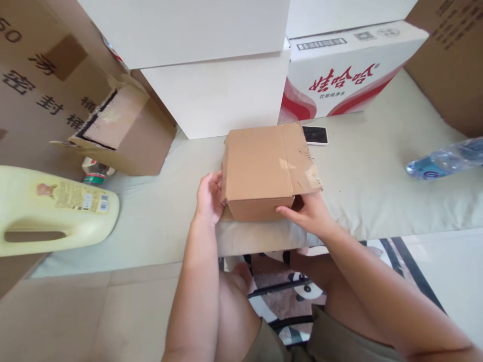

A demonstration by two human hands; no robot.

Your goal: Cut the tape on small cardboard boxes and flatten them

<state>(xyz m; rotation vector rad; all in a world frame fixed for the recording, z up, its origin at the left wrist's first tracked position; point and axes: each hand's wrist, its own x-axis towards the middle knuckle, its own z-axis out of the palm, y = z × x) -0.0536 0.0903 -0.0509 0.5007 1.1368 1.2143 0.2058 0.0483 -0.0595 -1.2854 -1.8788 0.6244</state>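
Now: a person's two bare hands hold a small cardboard box point(264, 166) at the near edge of a pale cushion point(377, 191).
Left hand point(208, 198): cupped against the box's left side, fingers curled over its edge — gripping.
Right hand point(307, 213): clasping the front right corner, thumb on the front face, fingers tucked beneath the overhanging flap.
Box: between the hands, resting on the cushion, top flaps folded down, torn tape scraps on the lid.
Progress: by the look of it, the tape is broken and the flaps are unsealed yet lie shut — nothing lifted out, contents unseen.
Beyond the right hand: a phone point(315, 134), face up; farther right, a water bottle point(445, 160) on its side.
Left of the left hand: a yellow jug point(53, 211) lying flat, a torn brown carton point(124, 130).
Ahead of both hands: white boxes point(215, 95), stacked.
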